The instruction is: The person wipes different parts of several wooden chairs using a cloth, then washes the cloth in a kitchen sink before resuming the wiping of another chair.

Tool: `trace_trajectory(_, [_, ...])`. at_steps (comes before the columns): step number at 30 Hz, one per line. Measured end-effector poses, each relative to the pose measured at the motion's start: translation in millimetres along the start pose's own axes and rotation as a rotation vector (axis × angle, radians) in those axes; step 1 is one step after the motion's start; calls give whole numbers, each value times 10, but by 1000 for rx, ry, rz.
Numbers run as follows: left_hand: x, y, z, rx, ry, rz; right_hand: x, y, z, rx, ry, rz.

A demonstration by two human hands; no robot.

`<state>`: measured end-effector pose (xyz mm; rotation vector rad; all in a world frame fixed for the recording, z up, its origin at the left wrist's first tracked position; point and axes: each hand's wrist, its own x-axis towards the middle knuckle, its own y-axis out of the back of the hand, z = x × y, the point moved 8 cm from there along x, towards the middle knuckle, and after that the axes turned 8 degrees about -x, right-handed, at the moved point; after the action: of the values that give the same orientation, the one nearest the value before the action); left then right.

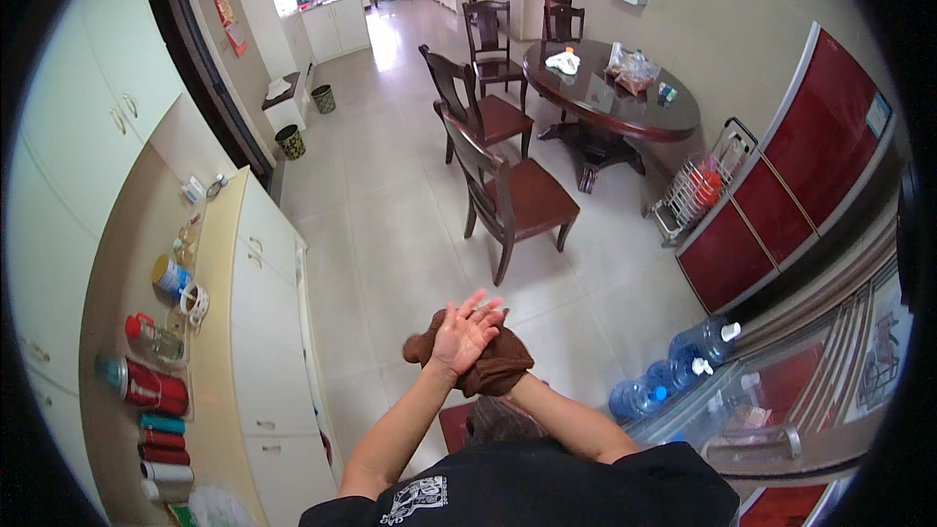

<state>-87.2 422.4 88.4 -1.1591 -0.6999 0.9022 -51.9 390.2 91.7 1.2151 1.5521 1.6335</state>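
Observation:
My left hand (465,340) is raised in front of me, palm showing and fingers spread a little. Against its back and side lies a crumpled brown cloth (505,359), which hangs in the air above the floor. The cloth covers my right hand, so its fingers are hidden; only the right forearm (567,417) comes out from beneath it. Both forearms meet at the cloth, well in front of my black shirt (527,483).
Dark wooden chairs (542,197) stand ahead beside a round table (607,106). To the left runs a cabinet counter (219,307) with a red thermos (157,388) and jars. Large blue water bottles (637,399) stand at the right near a sliding glass door (812,380).

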Motion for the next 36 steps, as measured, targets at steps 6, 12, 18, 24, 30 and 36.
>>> trace_trajectory(6, [1017, 782, 780, -53, -61, 162, 1390, -1270, 344, 538, -170, -64])
trace_trajectory(12, [1365, 295, 2276, 1543, -416, 187, 2991, -1036, -165, -475, 229, -135])
trace_trajectory(18, [1956, 168, 3055, 1975, -546, -140, 4411, -1557, 638, 736, 163, 15])
trace_trajectory(24, [2863, 630, 4001, 1971, -430, -222, 5405, -1044, 745, 791, 6, -104])
trace_trajectory(30, [4073, 1177, 5006, 2104, -178, -148, 6177, -492, 1059, 258, 175, 63])
trace_trajectory(36, [5474, 2181, 5778, 2126, 52, 68, 6841, -445, 2076, -1031, -62, 88])
